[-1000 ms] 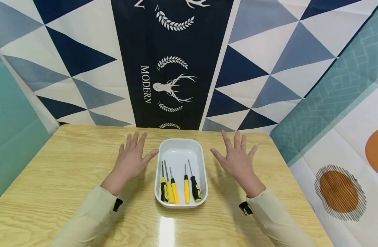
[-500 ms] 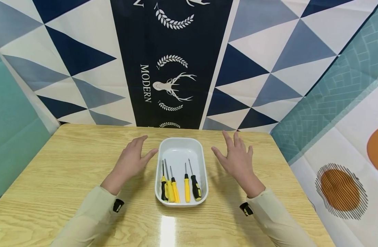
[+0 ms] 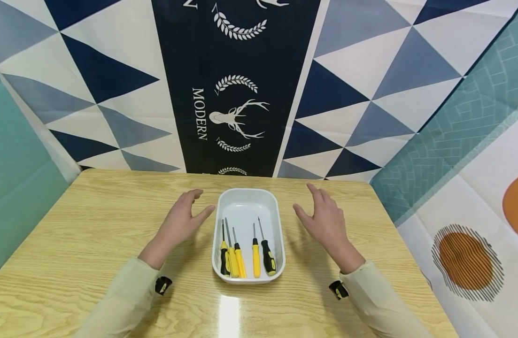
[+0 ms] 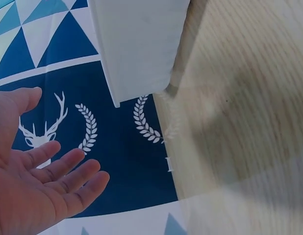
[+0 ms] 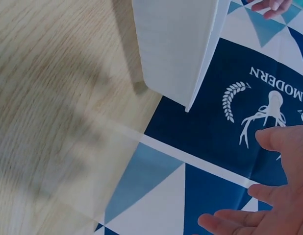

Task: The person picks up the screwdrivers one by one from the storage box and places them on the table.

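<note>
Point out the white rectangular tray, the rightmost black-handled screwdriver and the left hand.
White rectangular tray (image 3: 245, 220), head view: bare inner floor.
Rightmost black-handled screwdriver (image 3: 266, 253), head view: black part of the handle.
Left hand (image 3: 179, 223), head view: back of the hand.

A light yellow-brown table (image 3: 102, 220) with wavy wood grain is seen from above. A glossy white rectangular tray (image 3: 249, 211) with rounded corners is set lengthwise near the middle of its far edge; a bright light streak (image 3: 229, 317) is reflected in front.
</note>
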Demonstrator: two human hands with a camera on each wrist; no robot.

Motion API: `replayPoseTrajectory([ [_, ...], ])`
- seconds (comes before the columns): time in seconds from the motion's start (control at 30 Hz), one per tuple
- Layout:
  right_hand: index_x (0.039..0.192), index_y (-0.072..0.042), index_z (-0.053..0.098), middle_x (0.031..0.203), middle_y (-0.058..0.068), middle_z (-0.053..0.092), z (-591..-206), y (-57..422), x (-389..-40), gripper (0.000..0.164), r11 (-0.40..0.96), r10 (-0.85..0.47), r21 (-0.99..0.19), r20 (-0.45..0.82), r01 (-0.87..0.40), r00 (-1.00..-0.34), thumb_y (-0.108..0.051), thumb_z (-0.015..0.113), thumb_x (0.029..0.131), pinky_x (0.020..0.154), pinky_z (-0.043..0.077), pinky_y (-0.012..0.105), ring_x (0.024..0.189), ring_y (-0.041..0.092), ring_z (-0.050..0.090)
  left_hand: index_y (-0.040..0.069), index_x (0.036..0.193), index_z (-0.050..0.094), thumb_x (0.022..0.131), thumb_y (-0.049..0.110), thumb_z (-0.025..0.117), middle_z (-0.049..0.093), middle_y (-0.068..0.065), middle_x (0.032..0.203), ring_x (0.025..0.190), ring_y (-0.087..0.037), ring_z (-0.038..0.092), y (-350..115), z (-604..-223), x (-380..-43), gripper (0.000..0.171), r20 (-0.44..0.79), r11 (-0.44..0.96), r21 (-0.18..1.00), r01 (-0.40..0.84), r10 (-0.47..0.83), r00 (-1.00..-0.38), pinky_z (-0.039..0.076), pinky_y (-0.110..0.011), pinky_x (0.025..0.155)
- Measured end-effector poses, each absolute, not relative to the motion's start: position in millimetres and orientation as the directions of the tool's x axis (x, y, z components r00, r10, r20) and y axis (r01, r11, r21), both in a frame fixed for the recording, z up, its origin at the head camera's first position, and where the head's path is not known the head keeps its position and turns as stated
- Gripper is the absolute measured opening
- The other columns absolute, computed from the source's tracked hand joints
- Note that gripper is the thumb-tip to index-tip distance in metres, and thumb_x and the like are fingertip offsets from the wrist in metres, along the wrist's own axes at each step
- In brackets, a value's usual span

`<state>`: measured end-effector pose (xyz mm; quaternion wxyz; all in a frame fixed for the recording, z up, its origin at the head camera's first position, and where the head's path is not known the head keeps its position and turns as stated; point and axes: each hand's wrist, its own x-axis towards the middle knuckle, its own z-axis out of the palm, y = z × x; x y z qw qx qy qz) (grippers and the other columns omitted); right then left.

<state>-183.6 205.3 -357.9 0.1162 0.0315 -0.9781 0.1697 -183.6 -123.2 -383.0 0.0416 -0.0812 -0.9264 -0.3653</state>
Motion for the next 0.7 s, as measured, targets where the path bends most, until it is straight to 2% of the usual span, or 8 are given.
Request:
replayPoseTrajectory([
  [0.23, 0.142, -0.009, 0.036, 0.139, 0.022, 0.044, -360.7, 208.4, -183.1, 0.065, 0.917, -0.011, -0.388, 0.210, -0.093, -0.978, -0.043, 0.055, 0.090, 0.092, 0.042, 0.061, 0.124, 0.041, 0.044, 0.003, 0.138, 0.040, 0.091, 0.041, 0.058, 0.049, -0.021, 0.133, 0.120, -0.038, 0.049, -123.6, -389.3, -184.6, 0.063, 0.109, 0.647, 0.745, 0.161, 0.120, -0.987, 0.045, -0.051, 0.097],
  [0.53, 0.140, -0.008, 0.040, 0.136, 0.022, 0.047, -364.3, 210.2, -182.1, 0.062, 0.904, -0.009, -0.418, 0.184, -0.087, -0.983, -0.042, 0.055, 0.090, 0.090, 0.044, 0.057, 0.122, 0.041, 0.046, 0.007, 0.136, 0.042, 0.089, 0.037, 0.062, 0.052, -0.016, 0.129, 0.117, -0.034, 0.053, -123.0, -397.5, -185.0, 0.059, 0.006, 0.543, 0.838, 0.061, 0.103, -0.995, 0.048, -0.046, 0.095],
  [0.7, 0.138, -0.008, 0.042, 0.134, 0.021, 0.049, -366.9, 210.0, -180.4, 0.061, 0.906, -0.016, -0.415, 0.167, -0.085, -0.986, -0.044, 0.054, 0.090, 0.083, 0.049, 0.053, 0.113, 0.037, 0.053, 0.005, 0.134, 0.043, 0.088, 0.032, 0.064, 0.053, -0.017, 0.127, 0.113, -0.032, 0.055, -122.2, -402.3, -185.6, 0.057, -0.034, 0.465, 0.885, 0.019, 0.105, -0.994, 0.052, -0.041, 0.090],
])
